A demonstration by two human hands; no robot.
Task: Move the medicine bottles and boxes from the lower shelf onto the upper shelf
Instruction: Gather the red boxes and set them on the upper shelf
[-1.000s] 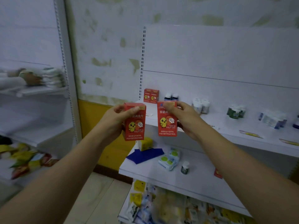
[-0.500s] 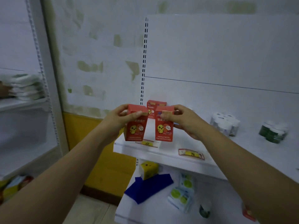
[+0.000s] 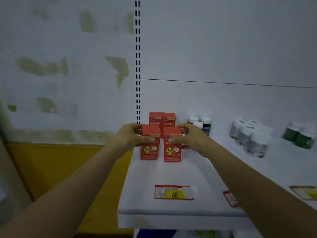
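Two red medicine boxes with a yellow chick print stand upright side by side on the white upper shelf [image 3: 171, 174]. My left hand [image 3: 130, 138] grips the left red box [image 3: 150, 150] near its top. My right hand [image 3: 192, 139] grips the right red box [image 3: 172, 152] the same way. Both boxes rest on the shelf surface near its left end. Two more red boxes [image 3: 162, 119] stand right behind them against the back panel. The lower shelf is almost wholly hidden below the frame.
Dark bottles with white caps [image 3: 201, 124] stand behind my right hand. A cluster of white bottles [image 3: 250, 136] and green bottles [image 3: 300, 136] sit further right. Price tags [image 3: 174, 192] lie near the shelf's front edge. A slotted upright [image 3: 137, 66] runs up the wall.
Both hands carried the two red boxes up and forward from in front of the shelf and set them down on the upper shelf, in front of the two boxes standing there.
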